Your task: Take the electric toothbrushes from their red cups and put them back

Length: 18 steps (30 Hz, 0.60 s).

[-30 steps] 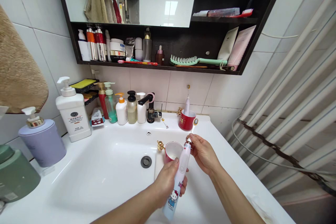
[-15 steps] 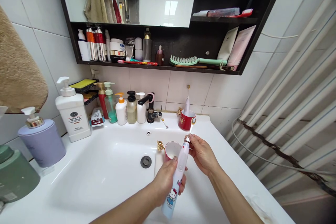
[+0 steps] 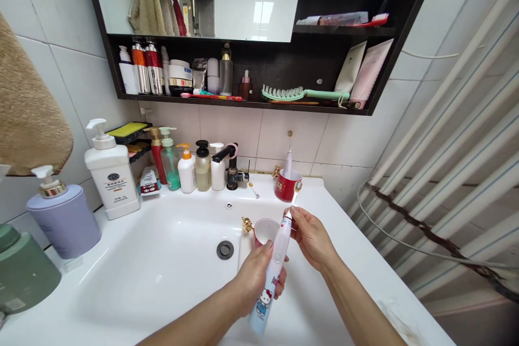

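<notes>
My left hand [image 3: 259, 275] is wrapped around the handle of an electric toothbrush [image 3: 279, 248], pale pink at the top and light blue with a cartoon cat at the bottom. The toothbrush tilts up and to the right above the sink. My right hand [image 3: 310, 232] pinches the base of its white brush head [image 3: 294, 200], just where it meets the handle. Behind the toothbrush, partly covered by it and my left hand, is a red cup [image 3: 265, 230] with a white inside and a gold handle.
Another red cup [image 3: 288, 189] holding a second electric toothbrush [image 3: 288, 165] stands on the back rim. A black faucet [image 3: 233, 167] and several pump bottles [image 3: 187, 170] line the sink [image 3: 170, 270]. A dark cabinet [image 3: 279, 111] hangs above; a ribbed white panel [image 3: 458, 162] is at right.
Both hands and the toothbrush hold nearly the same pose. The whole view has shifted very slightly; the grips look unchanged.
</notes>
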{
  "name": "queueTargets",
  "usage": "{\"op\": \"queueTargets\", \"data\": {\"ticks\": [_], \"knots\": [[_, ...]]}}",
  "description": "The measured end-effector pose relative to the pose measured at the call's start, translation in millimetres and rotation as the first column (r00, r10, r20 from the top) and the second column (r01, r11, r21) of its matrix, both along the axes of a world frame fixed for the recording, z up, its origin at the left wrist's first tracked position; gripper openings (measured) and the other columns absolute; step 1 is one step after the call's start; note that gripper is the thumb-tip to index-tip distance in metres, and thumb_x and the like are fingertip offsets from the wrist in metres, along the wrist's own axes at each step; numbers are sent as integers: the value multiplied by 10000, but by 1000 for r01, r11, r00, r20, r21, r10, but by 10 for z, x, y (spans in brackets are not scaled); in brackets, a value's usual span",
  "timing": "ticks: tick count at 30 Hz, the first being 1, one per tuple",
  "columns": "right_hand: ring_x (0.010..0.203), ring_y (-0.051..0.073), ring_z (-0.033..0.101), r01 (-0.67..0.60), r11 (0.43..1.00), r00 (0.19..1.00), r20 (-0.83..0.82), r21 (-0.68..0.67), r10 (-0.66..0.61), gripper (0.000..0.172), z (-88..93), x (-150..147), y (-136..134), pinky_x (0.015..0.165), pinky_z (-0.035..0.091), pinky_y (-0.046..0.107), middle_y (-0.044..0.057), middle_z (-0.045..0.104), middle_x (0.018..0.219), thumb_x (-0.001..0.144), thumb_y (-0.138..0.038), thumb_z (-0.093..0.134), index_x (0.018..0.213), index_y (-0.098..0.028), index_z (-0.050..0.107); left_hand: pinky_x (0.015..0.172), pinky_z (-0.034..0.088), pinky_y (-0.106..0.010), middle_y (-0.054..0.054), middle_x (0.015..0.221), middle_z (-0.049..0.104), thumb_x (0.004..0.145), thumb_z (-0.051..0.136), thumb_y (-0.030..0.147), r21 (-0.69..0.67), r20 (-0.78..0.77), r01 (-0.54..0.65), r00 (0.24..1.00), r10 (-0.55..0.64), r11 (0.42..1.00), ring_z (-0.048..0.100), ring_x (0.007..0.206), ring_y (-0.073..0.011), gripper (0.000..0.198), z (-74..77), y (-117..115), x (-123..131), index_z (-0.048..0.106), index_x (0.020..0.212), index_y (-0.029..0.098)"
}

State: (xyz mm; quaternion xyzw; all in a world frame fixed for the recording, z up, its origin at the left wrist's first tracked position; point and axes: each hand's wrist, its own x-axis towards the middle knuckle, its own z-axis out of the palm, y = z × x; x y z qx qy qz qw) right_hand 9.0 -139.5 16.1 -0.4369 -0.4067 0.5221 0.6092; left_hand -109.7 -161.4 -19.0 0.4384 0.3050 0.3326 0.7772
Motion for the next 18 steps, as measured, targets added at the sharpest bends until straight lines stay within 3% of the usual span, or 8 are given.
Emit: {"op": "queueTargets", "data": {"ticks": [14,18], "knots": [[499,73,407,-43,999,998,42,3,43,220,-2,-3,-30,514,355,231,-27,440,547,608,-357,512,691,-154,522,363,266,-194,31,446,428,585,288,612,2,-39,-27,999,27,1000,372,320,-54,558,39,36,-13,423,793,112],[507,79,408,-52,999,998,29,10,52,230,12,10,-29,516,351,230,-22,438,541,621,-379,489,647,-152,519,362,263,-193,32,445,428,585,276,617,0,-27,14,1000,-14,1000,375,321,-55,549,48,35,-28,423,770,122]]}}
